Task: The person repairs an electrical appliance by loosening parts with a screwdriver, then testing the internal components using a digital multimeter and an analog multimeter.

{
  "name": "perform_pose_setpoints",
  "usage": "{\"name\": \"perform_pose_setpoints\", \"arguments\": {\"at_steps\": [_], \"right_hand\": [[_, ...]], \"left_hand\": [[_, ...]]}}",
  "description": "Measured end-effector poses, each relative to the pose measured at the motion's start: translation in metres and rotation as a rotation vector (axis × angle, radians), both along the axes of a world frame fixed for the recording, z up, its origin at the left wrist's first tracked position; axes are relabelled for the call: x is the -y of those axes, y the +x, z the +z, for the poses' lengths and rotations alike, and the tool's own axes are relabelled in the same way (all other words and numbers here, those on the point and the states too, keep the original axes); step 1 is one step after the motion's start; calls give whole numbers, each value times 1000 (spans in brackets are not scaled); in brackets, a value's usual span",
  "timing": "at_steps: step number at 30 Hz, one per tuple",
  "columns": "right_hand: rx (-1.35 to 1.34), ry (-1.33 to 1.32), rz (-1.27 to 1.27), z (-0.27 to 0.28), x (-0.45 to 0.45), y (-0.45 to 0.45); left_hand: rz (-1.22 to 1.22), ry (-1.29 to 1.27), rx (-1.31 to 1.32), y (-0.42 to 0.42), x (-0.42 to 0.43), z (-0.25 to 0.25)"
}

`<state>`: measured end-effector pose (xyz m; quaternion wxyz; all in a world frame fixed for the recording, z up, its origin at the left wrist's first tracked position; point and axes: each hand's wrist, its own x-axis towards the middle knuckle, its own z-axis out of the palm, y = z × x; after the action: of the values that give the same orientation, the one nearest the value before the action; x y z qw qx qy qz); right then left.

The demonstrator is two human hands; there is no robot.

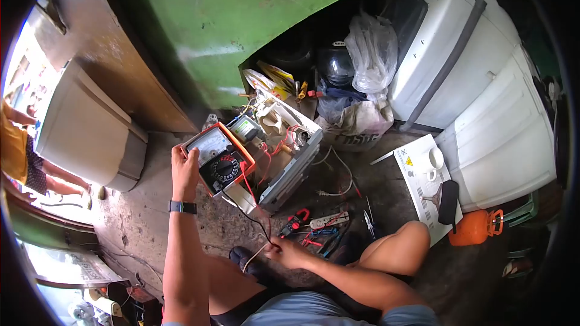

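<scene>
My left hand (pixel 185 172) grips the side of an analog multimeter (pixel 225 168) in an orange case, its dial face turned up. From the meter's lower edge, a red test lead (pixel 248 185) and a black test lead (pixel 243 207) run down toward my right hand (pixel 286 253). That hand is closed around the leads, and a pale cord (pixel 256 255) passes beside it; the probe tips are hidden. Just beyond the meter, an opened grey-white appliance housing (pixel 290 172) shows red and white wires inside.
On the floor lie a red clamp meter (pixel 295 222), a power strip (pixel 329 220), and pliers (pixel 369 226). A white board (pixel 417 163) carries a mug (pixel 434 158). An orange gas canister (pixel 469 228) stands right. Another person (pixel 27 151) is outside at left.
</scene>
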<state>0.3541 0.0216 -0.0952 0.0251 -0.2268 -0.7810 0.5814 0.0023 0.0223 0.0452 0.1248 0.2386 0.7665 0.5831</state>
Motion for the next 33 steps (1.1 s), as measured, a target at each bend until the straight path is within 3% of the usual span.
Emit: {"name": "perform_pose_setpoints", "arguments": {"at_steps": [2, 4, 8, 11, 13, 14, 16, 17, 18, 20, 22, 23, 24, 26, 28, 29, 30, 31, 32, 33], "right_hand": [[56, 130, 7, -14, -3, 32], [55, 202, -40, -9, -8, 55], [207, -62, -87, 81, -35, 76], [48, -10, -187, 108, -34, 85], [-74, -24, -212, 139, -41, 89], [-74, -20, -217, 153, -43, 89], [-287, -330, -331, 180, -42, 88], [-425, -516, -376, 190, -42, 84], [-499, -623, -389, 202, -42, 82], [-566, -808, -400, 221, -44, 75], [-584, -895, -398, 225, -45, 65], [-612, -990, -396, 227, -43, 61], [-606, -982, -393, 227, -43, 58], [-605, -897, -446, 221, -46, 51], [-614, -580, -324, 206, -57, 56], [-569, -461, -281, 202, -63, 62], [-523, -343, -239, 197, -69, 70], [-505, -368, -86, 183, -75, 84], [-525, -595, 114, 188, -72, 88], [-501, -524, 186, 183, -65, 89]], "left_hand": [[106, -311, -293, -13, 0, -9], [97, -374, -277, -17, 3, -9], [14, -62, -46, -22, 10, -24], [177, -202, -388, 7, 21, -4], [277, 58, -657, 76, 28, 48], [136, 144, -680, 106, 39, 64], [-206, 235, -602, 182, 65, 82], [-464, 155, -709, 207, 74, 79], [-722, -14, -409, 239, 83, 81], [-912, 48, -193, 279, 83, 54], [-1128, 23, -46, 301, 88, 15], [-1183, 22, -142, 310, 86, 7], [-1173, 148, -78, 318, 88, 3], [-1350, -165, 465, 312, 93, 13], [-1261, -68, 310, 304, 91, 20], [-1162, 72, 361, 298, 88, 28], [-1099, 41, 453, 284, 85, 47], [-1012, 146, 561, 275, 81, 51], [-919, 253, 663, 266, 76, 56], [-869, 341, 716, 257, 68, 66]]}}
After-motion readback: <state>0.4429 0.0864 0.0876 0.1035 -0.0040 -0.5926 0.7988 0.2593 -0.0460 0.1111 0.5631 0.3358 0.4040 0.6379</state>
